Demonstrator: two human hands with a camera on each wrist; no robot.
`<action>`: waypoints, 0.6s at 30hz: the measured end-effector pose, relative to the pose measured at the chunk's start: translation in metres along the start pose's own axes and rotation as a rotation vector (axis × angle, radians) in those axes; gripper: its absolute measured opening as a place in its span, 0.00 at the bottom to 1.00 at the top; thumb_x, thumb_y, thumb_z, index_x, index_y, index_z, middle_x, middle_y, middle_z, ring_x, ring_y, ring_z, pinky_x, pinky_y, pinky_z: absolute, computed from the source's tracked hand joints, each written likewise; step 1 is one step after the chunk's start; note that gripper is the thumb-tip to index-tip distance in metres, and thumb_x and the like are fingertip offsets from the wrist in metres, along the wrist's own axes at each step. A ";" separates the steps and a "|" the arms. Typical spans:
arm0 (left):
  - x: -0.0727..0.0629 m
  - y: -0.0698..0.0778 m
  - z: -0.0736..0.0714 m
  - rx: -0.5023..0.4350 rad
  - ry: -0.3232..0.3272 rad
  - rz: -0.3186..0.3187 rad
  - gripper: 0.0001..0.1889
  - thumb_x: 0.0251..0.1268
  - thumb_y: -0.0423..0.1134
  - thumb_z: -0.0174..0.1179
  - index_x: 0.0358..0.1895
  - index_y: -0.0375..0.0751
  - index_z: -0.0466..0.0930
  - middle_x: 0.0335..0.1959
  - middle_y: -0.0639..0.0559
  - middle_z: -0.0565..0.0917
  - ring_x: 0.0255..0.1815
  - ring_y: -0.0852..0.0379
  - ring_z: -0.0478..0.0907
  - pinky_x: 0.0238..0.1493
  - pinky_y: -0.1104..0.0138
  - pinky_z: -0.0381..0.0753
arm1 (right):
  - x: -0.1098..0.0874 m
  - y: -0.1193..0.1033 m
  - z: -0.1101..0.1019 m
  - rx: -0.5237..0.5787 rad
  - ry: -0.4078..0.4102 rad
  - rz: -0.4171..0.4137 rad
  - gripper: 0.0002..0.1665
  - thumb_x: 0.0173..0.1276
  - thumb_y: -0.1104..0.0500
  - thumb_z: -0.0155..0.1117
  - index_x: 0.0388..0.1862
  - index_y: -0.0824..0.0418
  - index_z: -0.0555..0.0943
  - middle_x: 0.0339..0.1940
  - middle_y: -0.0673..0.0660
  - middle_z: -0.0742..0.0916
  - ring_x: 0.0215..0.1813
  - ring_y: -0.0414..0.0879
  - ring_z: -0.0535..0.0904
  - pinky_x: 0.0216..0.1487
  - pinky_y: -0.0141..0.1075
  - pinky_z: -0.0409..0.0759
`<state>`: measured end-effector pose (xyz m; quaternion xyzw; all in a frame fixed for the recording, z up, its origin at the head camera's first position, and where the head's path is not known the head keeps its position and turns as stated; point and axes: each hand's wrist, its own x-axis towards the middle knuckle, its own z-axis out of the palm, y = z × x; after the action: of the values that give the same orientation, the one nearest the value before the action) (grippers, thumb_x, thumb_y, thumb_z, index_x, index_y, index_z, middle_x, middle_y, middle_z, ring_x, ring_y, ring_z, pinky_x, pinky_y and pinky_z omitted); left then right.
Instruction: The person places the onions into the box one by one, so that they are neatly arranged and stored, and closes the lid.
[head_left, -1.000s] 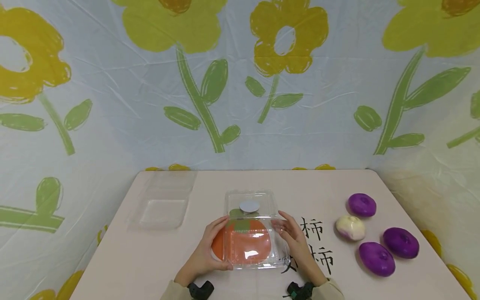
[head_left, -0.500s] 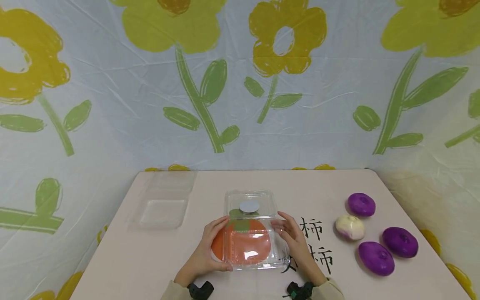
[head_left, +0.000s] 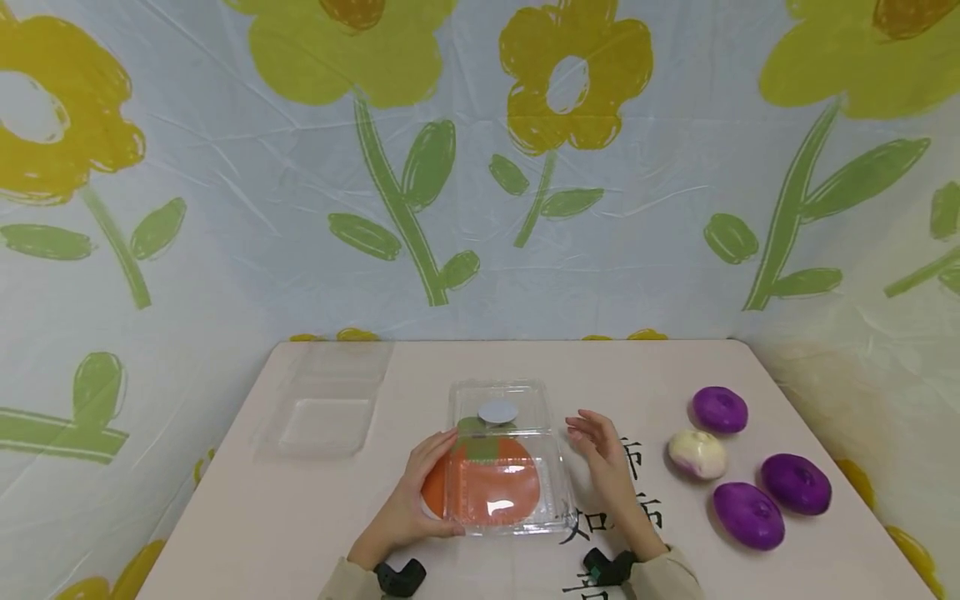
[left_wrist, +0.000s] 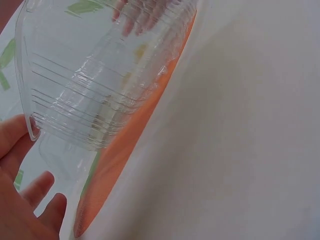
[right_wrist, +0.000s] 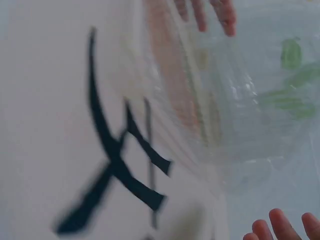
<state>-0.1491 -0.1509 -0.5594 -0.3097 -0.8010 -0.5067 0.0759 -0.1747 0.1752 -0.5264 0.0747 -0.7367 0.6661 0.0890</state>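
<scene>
At ten o'clock from the middle box, one clear plastic box [head_left: 330,398] sits by itself on the table [head_left: 225,533], its lid apparently folded back, so its setting-out looks done. Next, at eight o'clock, the left hand [head_left: 416,500] holds the left side of the middle box [head_left: 551,483], its thumb by the near corner and fingertips toward the far one. That box rests over an orange fruit picture [head_left: 435,492], which shows through it; it also looks opened and in place, though not yet let go. A white disc [head_left: 498,411] shows at its twelve o'clock. At three o'clock, the right hand [head_left: 607,467] is apart from the plastic, fingers loosely bent and holding nothing, above black lettering [head_left: 588,525]. Farther out, between two and four o'clock, the vegetables lie loose, untouched and in neither box: three purple onions [head_left: 749,516] and one pale onion [head_left: 697,454]. The count: two boxes, four vegetables, one fruit picture, one disc, two hands.
</scene>
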 end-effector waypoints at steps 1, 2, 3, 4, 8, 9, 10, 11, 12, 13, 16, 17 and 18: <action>0.000 0.000 0.000 -0.004 -0.001 -0.002 0.61 0.33 0.48 0.84 0.76 0.38 0.58 0.77 0.43 0.58 0.76 0.40 0.50 0.72 0.43 0.57 | 0.003 -0.004 -0.005 -0.022 0.017 -0.024 0.23 0.76 0.67 0.53 0.67 0.72 0.66 0.60 0.70 0.79 0.58 0.49 0.78 0.55 0.25 0.77; 0.000 0.000 0.000 -0.006 -0.002 -0.004 0.61 0.33 0.48 0.84 0.76 0.39 0.58 0.77 0.43 0.58 0.76 0.40 0.50 0.71 0.43 0.58 | 0.006 -0.008 -0.010 -0.041 0.032 -0.052 0.23 0.76 0.68 0.53 0.66 0.73 0.66 0.59 0.71 0.79 0.59 0.49 0.77 0.55 0.24 0.76; 0.001 0.000 0.000 -0.008 -0.002 -0.007 0.61 0.33 0.48 0.84 0.76 0.39 0.58 0.77 0.43 0.59 0.76 0.40 0.51 0.71 0.43 0.58 | 0.009 -0.013 -0.015 -0.066 0.048 -0.083 0.22 0.75 0.70 0.53 0.65 0.73 0.67 0.59 0.71 0.79 0.59 0.50 0.76 0.56 0.24 0.75; 0.001 0.001 0.000 -0.014 -0.002 -0.012 0.61 0.33 0.47 0.84 0.76 0.39 0.58 0.77 0.44 0.58 0.76 0.40 0.50 0.71 0.42 0.59 | 0.012 -0.018 -0.021 -0.082 0.067 -0.105 0.22 0.74 0.71 0.54 0.65 0.73 0.68 0.59 0.71 0.79 0.59 0.50 0.76 0.56 0.24 0.74; 0.001 -0.001 0.000 -0.023 0.001 -0.013 0.60 0.34 0.48 0.83 0.76 0.38 0.58 0.77 0.44 0.58 0.76 0.42 0.51 0.71 0.45 0.59 | 0.021 -0.042 -0.044 -0.180 0.132 -0.158 0.20 0.74 0.71 0.54 0.63 0.72 0.70 0.59 0.68 0.79 0.59 0.45 0.75 0.61 0.25 0.71; 0.001 -0.001 0.000 -0.024 0.002 -0.011 0.60 0.34 0.48 0.83 0.76 0.38 0.58 0.77 0.44 0.58 0.76 0.42 0.51 0.71 0.46 0.59 | 0.022 -0.047 -0.050 -0.202 0.144 -0.169 0.20 0.73 0.71 0.55 0.63 0.72 0.71 0.59 0.67 0.79 0.59 0.44 0.74 0.62 0.25 0.71; 0.001 -0.002 0.000 -0.026 0.003 -0.009 0.60 0.34 0.47 0.83 0.76 0.38 0.58 0.77 0.44 0.58 0.76 0.42 0.51 0.72 0.47 0.59 | 0.023 -0.052 -0.055 -0.231 0.156 -0.178 0.20 0.73 0.71 0.56 0.63 0.72 0.72 0.59 0.67 0.79 0.59 0.43 0.74 0.62 0.25 0.70; 0.001 -0.002 0.000 -0.024 0.002 -0.004 0.60 0.35 0.48 0.83 0.76 0.38 0.58 0.77 0.43 0.58 0.76 0.43 0.51 0.72 0.47 0.60 | 0.024 -0.056 -0.061 -0.274 0.165 -0.189 0.20 0.72 0.70 0.57 0.62 0.71 0.73 0.59 0.66 0.80 0.59 0.42 0.74 0.62 0.24 0.69; 0.001 -0.002 0.001 -0.022 0.001 -0.001 0.60 0.35 0.48 0.83 0.76 0.37 0.58 0.77 0.43 0.58 0.76 0.43 0.51 0.72 0.48 0.60 | 0.024 -0.059 -0.067 -0.315 0.171 -0.198 0.20 0.72 0.70 0.57 0.62 0.70 0.74 0.59 0.65 0.80 0.59 0.40 0.74 0.62 0.23 0.69; 0.001 -0.003 0.001 -0.022 -0.002 -0.001 0.59 0.36 0.48 0.83 0.76 0.37 0.58 0.77 0.43 0.58 0.76 0.43 0.51 0.72 0.48 0.60 | 0.025 -0.062 -0.074 -0.353 0.177 -0.210 0.20 0.71 0.70 0.58 0.61 0.70 0.75 0.58 0.64 0.81 0.58 0.38 0.74 0.61 0.21 0.68; 0.000 -0.003 0.002 -0.021 -0.007 0.000 0.59 0.37 0.48 0.82 0.76 0.37 0.58 0.77 0.43 0.58 0.76 0.44 0.51 0.71 0.47 0.60 | 0.026 -0.067 -0.094 -0.426 0.183 -0.222 0.19 0.71 0.69 0.60 0.59 0.69 0.77 0.54 0.57 0.83 0.55 0.30 0.74 0.58 0.17 0.68; 0.000 -0.003 0.002 -0.016 -0.006 0.000 0.59 0.37 0.49 0.82 0.76 0.37 0.58 0.77 0.44 0.58 0.76 0.44 0.51 0.71 0.47 0.59 | 0.027 -0.068 -0.101 -0.435 0.181 -0.221 0.18 0.71 0.69 0.60 0.59 0.70 0.77 0.52 0.52 0.83 0.53 0.27 0.74 0.56 0.16 0.69; -0.001 -0.003 0.001 -0.016 -0.004 -0.004 0.59 0.37 0.49 0.82 0.76 0.38 0.58 0.77 0.44 0.58 0.76 0.45 0.51 0.71 0.47 0.59 | 0.028 -0.069 -0.108 -0.431 0.177 -0.210 0.18 0.72 0.69 0.59 0.59 0.71 0.76 0.51 0.47 0.83 0.52 0.26 0.75 0.54 0.16 0.70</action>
<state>-0.1501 -0.1508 -0.5627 -0.3098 -0.7975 -0.5128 0.0709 -0.1823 0.2758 -0.4429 0.0717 -0.8393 0.4847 0.2357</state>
